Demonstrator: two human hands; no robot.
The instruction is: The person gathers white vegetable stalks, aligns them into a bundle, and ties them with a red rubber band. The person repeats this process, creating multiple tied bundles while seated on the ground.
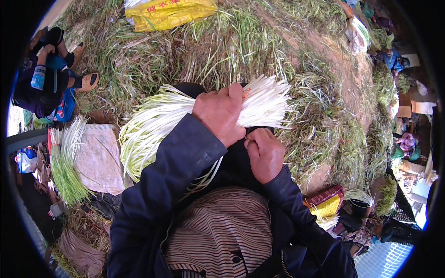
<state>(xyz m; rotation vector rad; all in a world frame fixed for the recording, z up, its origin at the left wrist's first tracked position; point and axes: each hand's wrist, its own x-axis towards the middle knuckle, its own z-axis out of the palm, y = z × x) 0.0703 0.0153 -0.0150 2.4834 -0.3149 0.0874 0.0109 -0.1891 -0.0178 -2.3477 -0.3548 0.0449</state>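
My left hand (219, 114) is closed around a thick bundle of pale, blanched chives (264, 104), held crosswise above my lap. The white cut ends point right, while the long yellow-green leaves (146, 135) fan out and droop to the left. Just right of my left hand, a thin red tie (246, 93) shows on the white stalks. My right hand (266, 153) is just below the bundle, fingers curled and thumb pressed to the index finger. Whether something thin is pinched there is hidden.
Cut green leaves (229, 45) litter the ground. A yellow sack (170, 14) lies ahead. To the left, tied chives (67, 160) rest beside a whitish woven sack (100, 156), and a person (52, 73) sits beyond. A red-and-yellow bag (325, 201) is at right; other people are farther off.
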